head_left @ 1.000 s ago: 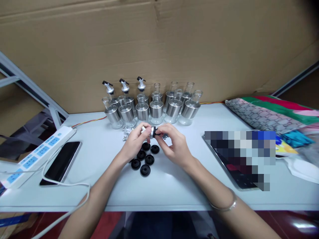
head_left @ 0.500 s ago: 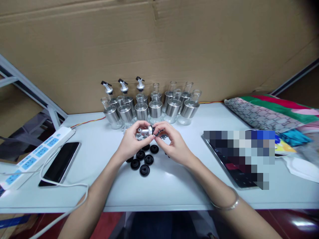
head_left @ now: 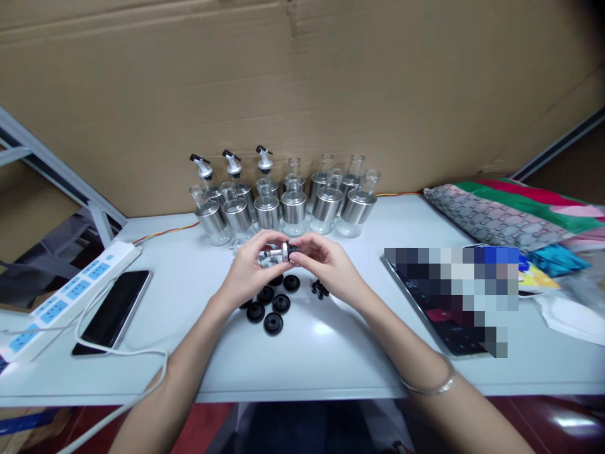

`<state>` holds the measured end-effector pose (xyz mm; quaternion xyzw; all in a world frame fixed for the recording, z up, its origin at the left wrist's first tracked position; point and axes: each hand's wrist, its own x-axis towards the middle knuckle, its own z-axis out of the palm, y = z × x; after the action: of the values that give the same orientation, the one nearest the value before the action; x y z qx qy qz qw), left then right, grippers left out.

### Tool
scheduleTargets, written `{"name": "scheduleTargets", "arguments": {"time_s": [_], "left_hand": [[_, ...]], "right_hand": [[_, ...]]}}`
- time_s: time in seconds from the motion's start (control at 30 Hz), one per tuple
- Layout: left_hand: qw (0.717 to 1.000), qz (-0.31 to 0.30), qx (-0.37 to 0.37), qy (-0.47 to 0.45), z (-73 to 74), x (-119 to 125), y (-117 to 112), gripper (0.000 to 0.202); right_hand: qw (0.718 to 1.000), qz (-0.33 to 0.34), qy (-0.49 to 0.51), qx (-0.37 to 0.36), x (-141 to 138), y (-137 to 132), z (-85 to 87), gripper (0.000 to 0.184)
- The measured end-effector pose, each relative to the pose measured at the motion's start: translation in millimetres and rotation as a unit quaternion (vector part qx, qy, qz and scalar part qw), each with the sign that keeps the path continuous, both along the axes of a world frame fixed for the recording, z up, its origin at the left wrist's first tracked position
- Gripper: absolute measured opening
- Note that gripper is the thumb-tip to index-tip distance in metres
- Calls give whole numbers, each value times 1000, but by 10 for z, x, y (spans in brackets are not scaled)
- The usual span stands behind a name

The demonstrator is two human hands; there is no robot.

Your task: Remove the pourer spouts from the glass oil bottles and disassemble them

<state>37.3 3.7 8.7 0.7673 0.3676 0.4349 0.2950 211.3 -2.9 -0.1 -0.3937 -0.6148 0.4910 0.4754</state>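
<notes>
On the table [head_left: 331, 366], bottles [head_left: 293, 207] beyond the fingers [head_left: 312, 240] could be toppled by a stray knuckle; the metal pourer [head_left: 285, 251], pinched between left hand [head_left: 248, 268] and right hand [head_left: 332, 265] fingertips, could be dropped if twisted; nearer than the fingers, open room is bounded by the table's edge and black discs [head_left: 282, 303]

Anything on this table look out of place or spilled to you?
One thing: the white cable crosses the near end of the phone and loops out to the left forearm, where it might snag. I see no spill or breakage; the bottles stand upright.
</notes>
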Motion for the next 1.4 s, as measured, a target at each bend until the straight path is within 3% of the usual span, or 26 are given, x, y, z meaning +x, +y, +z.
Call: {"name": "scheduleTargets", "arguments": {"time_s": [0.13, 0.37, 0.67, 0.9, 1.0, 1.17, 1.4], "left_hand": [[1000, -11, 0, -4, 2, -24, 14, 31], [995, -25, 89, 35, 86, -103, 23, 28], [997, -60, 26, 35, 143, -135, 4, 28], [998, -53, -3, 37, 111, -142, 33, 28], [998, -51, -18, 39, 97, -147, 42, 30], [995, -37, -88, 32, 95, -145, 39, 32], [981, -37, -185, -33, 98, -124, 49, 37]], "right_hand": [[1000, 13, -1, 15, 12, -10, 24, 21], [993, 6, -50, 104, -12, -55, 26, 14], [977, 0, -112, 182, -20, -83, 54, 10], [961, 7, -159, 227, -4, -54, 20, 12], [936, 4, -188, 299, 3, -37, 8, 13], [861, -12, -292, 417, 0, -24, -2, 15], [768, -91, -359, 522, -24, -63, 18, 18]]}}
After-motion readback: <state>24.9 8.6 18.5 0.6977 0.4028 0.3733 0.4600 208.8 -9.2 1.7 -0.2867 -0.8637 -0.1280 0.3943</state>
